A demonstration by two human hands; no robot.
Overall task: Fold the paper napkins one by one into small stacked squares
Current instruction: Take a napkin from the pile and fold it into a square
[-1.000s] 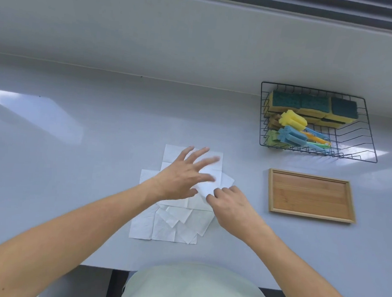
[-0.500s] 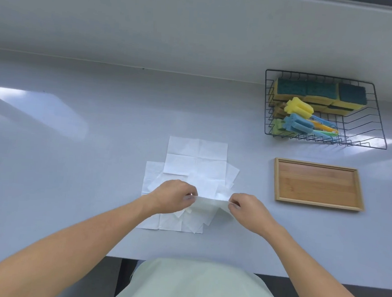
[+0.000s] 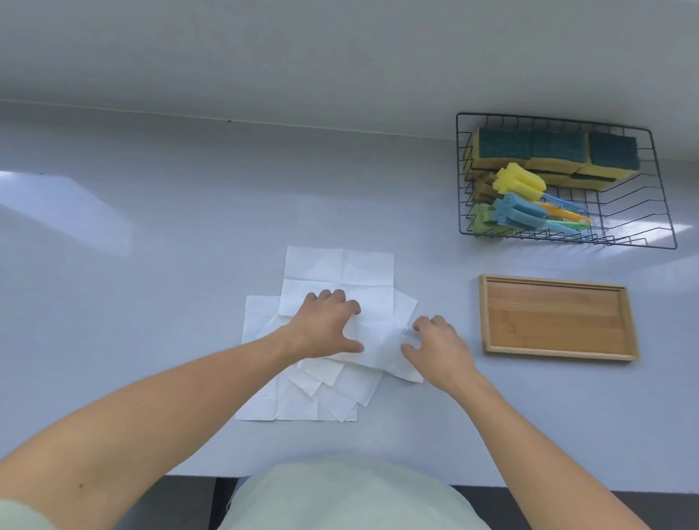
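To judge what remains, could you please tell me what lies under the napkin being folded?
More unfolded napkins overlap on the table beneath the napkin held by the left hand and right hand. Their middles are covered, so they cannot be counted.

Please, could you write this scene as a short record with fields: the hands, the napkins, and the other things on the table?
left hand: rests on the top napkin, fingers bent
right hand: seems to pinch that napkin's right edge
napkin pile: loose, overlapping white sheets under both hands
wooden tray: right of the pile, nothing in it
wire basket: behind the tray, holds sponges and sponge brushes
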